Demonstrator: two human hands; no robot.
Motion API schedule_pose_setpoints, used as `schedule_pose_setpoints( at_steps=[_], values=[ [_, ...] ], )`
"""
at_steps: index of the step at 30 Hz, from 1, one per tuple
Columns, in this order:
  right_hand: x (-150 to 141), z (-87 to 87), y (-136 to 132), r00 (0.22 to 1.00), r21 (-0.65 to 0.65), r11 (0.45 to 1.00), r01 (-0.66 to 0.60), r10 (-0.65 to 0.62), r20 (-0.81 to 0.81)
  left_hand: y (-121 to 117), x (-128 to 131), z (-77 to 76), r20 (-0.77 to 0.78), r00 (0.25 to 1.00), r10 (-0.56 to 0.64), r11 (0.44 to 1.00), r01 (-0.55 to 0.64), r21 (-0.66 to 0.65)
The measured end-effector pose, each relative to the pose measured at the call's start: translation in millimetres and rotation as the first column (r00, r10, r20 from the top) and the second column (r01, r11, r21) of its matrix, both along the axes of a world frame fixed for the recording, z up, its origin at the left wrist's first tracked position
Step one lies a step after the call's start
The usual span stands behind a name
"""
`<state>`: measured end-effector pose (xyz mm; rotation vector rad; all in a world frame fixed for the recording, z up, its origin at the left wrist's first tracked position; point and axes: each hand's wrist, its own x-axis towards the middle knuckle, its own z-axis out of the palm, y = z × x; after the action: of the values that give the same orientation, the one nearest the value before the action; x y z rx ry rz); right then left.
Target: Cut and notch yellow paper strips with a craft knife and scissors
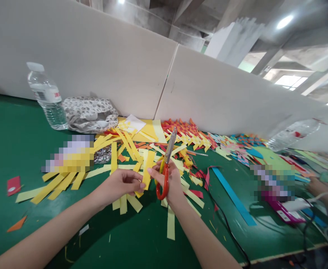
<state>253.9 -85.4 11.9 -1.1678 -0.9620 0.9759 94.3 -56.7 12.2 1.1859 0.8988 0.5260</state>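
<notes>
My left hand (126, 182) pinches the lower end of a short yellow paper strip (147, 168). In my right hand (175, 185) are scissors (166, 175) with red and yellow handles, their blades pointing up and away. The right thumb also touches the strip's right edge, between the two hands. Below and behind them, pale yellow strips (171, 224) and brighter yellow strips (127, 144) lie in a loose, overlapping pile. Part of the right fingers is hidden behind the scissors.
Woven red-and-yellow paper pieces (189, 134) line the white partition (110, 56). A water bottle (47, 99) and a patterned cloth bag (89, 114) stand left. Right are a blue strip (233, 196), a black cable (225, 220), a magenta device (281, 209) and another person's hand (320, 186).
</notes>
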Motion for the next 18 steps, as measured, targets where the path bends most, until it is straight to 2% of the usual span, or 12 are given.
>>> schedule_pose_setpoints(
  at_steps=[8,12,15,18],
  values=[
    [1.8,-1.3,0.7,1.000,-0.006,1.000,-0.021,0.021,-0.009,-1.1,0.0,-2.9,0.033,0.999,-0.018,1.000,0.017,0.025],
    [1.8,-0.3,-1.3,0.999,-0.020,0.999,-0.048,0.048,0.009,1.1,-0.2,-2.4,0.024,0.999,0.037,0.993,-0.040,0.115],
    [0.1,0.8,-4.0,0.984,-0.053,0.983,-0.178,0.179,0.018,4.1,-2.7,-1.3,0.080,0.989,0.124,0.984,-0.132,0.115],
    [-2.7,1.8,-6.9,0.945,-0.103,0.942,-0.318,0.324,0.042,7.7,-6.3,-1.3,0.122,0.974,0.190,0.975,-0.202,0.094]
  ],
)
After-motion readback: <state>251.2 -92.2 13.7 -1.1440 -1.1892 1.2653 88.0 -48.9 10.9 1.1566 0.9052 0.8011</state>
